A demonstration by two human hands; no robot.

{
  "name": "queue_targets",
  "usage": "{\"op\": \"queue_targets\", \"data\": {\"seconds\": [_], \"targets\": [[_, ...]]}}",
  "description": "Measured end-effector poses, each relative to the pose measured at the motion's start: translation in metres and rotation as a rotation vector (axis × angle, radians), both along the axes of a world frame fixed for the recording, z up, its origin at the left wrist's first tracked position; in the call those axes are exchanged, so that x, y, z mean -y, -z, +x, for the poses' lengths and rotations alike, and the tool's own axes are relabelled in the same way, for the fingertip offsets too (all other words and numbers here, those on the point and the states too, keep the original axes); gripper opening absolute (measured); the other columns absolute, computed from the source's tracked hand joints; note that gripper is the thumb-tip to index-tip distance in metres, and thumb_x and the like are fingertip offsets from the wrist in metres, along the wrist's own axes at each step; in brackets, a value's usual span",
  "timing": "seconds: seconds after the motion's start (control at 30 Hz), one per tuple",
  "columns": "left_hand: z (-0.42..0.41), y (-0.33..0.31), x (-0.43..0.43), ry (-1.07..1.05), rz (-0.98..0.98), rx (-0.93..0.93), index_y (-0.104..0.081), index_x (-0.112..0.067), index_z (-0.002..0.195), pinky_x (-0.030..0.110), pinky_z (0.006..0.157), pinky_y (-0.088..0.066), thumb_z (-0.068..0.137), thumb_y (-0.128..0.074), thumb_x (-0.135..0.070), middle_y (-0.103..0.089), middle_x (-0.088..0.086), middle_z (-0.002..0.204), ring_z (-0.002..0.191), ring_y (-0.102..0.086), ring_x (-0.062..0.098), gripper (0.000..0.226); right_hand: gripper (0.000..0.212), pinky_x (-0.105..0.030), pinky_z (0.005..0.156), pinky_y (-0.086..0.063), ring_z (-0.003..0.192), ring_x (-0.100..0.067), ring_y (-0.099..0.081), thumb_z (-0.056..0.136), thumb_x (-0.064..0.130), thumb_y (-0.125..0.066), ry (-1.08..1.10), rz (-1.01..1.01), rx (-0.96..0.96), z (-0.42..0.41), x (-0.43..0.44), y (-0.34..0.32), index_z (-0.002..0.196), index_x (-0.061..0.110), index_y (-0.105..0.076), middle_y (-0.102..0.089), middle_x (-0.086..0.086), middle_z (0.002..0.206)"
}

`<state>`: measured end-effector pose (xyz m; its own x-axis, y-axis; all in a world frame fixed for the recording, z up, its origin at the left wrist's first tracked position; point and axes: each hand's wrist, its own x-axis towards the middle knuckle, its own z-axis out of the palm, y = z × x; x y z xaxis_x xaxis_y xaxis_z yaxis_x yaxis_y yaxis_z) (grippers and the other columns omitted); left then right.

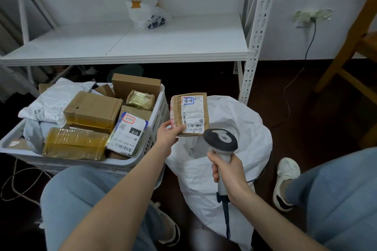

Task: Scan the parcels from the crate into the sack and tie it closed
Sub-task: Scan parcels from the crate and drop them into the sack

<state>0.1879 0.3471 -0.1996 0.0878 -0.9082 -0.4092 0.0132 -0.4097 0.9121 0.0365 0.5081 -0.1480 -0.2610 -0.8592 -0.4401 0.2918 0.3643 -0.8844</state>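
Observation:
My left hand point(168, 135) pinches the lower left corner of a small brown cardboard parcel point(188, 113) with a white shipping label, held upright above the open white sack point(234, 128). My right hand point(228, 171) grips the handle of a grey and white barcode scanner point(221, 141), whose head points up toward the parcel's label. The sack stands on the floor between my knees, its mouth wide. To the left, a white plastic crate point(157, 120) holds several parcels: brown boxes, taped packets and grey mailer bags.
A white metal shelf point(142, 45) runs behind the crate with a white plastic bag point(146, 14) on it. Its upright post point(253, 53) stands just behind the sack. A wooden chair point(346, 51) is at the right. Cables lie on the dark floor.

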Motion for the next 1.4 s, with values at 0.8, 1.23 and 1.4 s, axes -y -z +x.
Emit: {"op": "queue_targets", "data": {"seconds": [0.8, 1.23, 1.4], "targets": [[-0.003, 0.013, 0.004, 0.039, 0.006, 0.130, -0.047, -0.007, 0.133, 0.032, 0.079, -0.052, 0.073, -0.082, -0.022, -0.065, 0.011, 0.118, 0.103, -0.064, 0.023, 0.072, 0.009, -0.027, 0.045, -0.037, 0.043, -0.014, -0.043, 0.086, 0.012, -0.066, 0.020, 0.065, 0.002, -0.001, 0.016, -0.005, 0.083, 0.006, -0.059, -0.051, -0.005, 0.053], [-0.059, 0.085, 0.057, 0.217, 0.260, 0.513, -0.062, -0.004, 0.116, 0.042, 0.084, -0.057, 0.070, -0.080, -0.041, -0.068, 0.016, 0.107, 0.098, -0.066, 0.032, 0.061, 0.013, -0.025, 0.046, -0.043, 0.047, -0.015, -0.049, 0.088, 0.016, -0.064, 0.224, 0.288, 0.040, -0.062, 0.137, 0.046, 0.082, 0.007, -0.058, -0.054, -0.006, 0.059], [-0.074, 0.100, 0.050, 0.296, 0.303, 0.574, -0.050, 0.007, 0.128, 0.033, 0.097, -0.047, 0.089, -0.064, -0.029, -0.060, 0.017, 0.119, 0.117, -0.056, 0.032, 0.055, 0.018, -0.019, 0.038, -0.040, 0.045, -0.014, -0.046, 0.089, 0.011, -0.063, 0.227, 0.345, 0.076, -0.060, 0.141, 0.068, 0.074, 0.007, -0.055, -0.050, -0.006, 0.056]]}}
